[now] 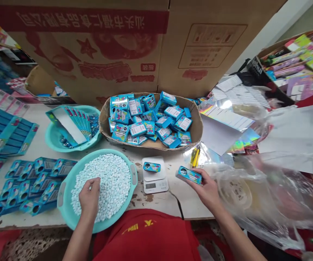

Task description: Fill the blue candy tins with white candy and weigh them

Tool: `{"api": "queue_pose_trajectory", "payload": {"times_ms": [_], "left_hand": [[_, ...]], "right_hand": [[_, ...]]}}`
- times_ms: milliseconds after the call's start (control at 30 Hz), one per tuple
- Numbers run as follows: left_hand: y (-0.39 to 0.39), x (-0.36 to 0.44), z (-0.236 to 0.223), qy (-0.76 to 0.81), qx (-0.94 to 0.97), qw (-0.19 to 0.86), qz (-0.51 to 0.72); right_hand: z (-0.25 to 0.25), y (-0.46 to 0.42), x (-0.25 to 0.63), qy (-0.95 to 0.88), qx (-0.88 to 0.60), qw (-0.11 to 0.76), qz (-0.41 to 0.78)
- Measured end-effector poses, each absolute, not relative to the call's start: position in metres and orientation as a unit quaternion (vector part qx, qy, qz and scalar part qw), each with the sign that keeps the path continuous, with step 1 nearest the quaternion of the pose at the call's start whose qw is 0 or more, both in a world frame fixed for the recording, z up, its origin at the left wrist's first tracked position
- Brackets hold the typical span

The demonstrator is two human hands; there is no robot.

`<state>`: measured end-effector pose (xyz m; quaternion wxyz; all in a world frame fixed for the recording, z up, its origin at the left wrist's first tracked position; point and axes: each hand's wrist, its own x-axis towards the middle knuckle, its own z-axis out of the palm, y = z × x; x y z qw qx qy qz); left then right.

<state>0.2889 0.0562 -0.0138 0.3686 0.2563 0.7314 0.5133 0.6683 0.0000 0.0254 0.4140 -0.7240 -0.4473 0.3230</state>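
Note:
A turquoise basin full of small white candies sits in front of me on the left. Over the candies, my left hand has its fingers curled closed, with a bit of white showing at the fingertips. My right hand grips a small blue candy box, tilted above the table to the right of the scale. On the white digital scale lies another blue candy box. The scale's display is too small to read.
Behind the scale, a cut-down carton holds many blue boxes. Several blue boxes stand left of the basin. A second turquoise bowl holds folded cartons. A yellow cutter and plastic bags lie right. A big cardboard box blocks the back.

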Motion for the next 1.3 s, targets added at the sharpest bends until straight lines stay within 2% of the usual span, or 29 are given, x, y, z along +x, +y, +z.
{"api": "queue_pose_trajectory", "payload": {"times_ms": [167, 267, 500, 667, 800, 967, 1067, 1167, 1300], "left_hand": [[0.066, 0.296, -0.007, 0.716, 0.206, 0.427, 0.513], [0.075, 0.298, -0.003, 0.7, 0.197, 0.451, 0.517], [0.073, 0.295, 0.009, 0.661, 0.138, 0.519, 0.524], [0.07, 0.296, 0.013, 0.653, 0.122, 0.511, 0.546], [0.066, 0.301, 0.012, 0.625, 0.067, 0.557, 0.543], [0.065, 0.322, 0.022, 0.601, 0.051, 0.591, 0.536], [0.073, 0.343, 0.029, 0.579, 0.066, 0.631, 0.512], [0.083, 0.358, 0.031, 0.589, 0.058, 0.642, 0.487], [0.087, 0.359, 0.027, 0.607, 0.051, 0.612, 0.505]], "right_hand": [[-0.049, -0.019, 0.683, -0.381, -0.774, 0.433, 0.263], [-0.064, -0.026, 0.678, -0.392, -0.777, 0.418, 0.262], [-0.026, -0.011, 0.66, -0.555, -0.72, 0.4, 0.116], [-0.033, 0.034, 0.615, -0.606, -0.652, 0.39, 0.237], [-0.039, 0.06, 0.582, -0.611, -0.625, 0.365, 0.321], [0.022, 0.072, 0.56, -0.686, -0.538, 0.404, 0.278], [0.051, 0.08, 0.542, -0.76, -0.468, 0.386, 0.231], [0.055, 0.087, 0.519, -0.81, -0.434, 0.334, 0.21], [0.052, 0.091, 0.501, -0.833, -0.417, 0.311, 0.19]]}}
